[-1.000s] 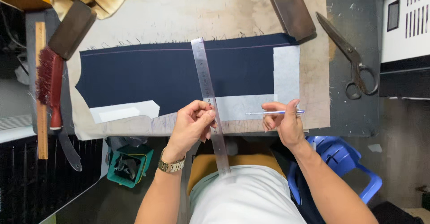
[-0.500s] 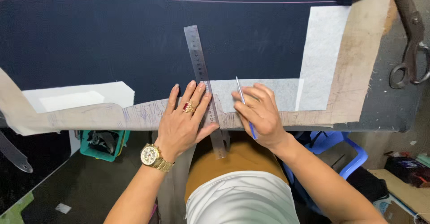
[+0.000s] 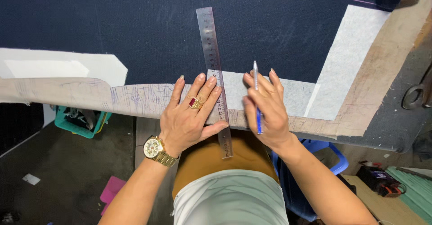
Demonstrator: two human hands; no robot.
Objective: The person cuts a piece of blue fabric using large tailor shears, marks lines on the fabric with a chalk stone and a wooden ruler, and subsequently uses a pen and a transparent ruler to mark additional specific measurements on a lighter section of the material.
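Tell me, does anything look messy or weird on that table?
Only the table's front edge: it's covered in blue pen scribbles left of the left hand. The ruler lies flat on the dark blue fabric, overhanging the edge.

the view now sits closer over the dark blue cloth (image 3: 135,27), so the scissors drop out. the right hand (image 3: 265,108) moves off the metal ruler (image 3: 215,72), its pen (image 3: 256,94) now pointing up the cloth. the left hand (image 3: 189,117) spreads its fingers (image 3: 204,88) flatter beside the ruler.
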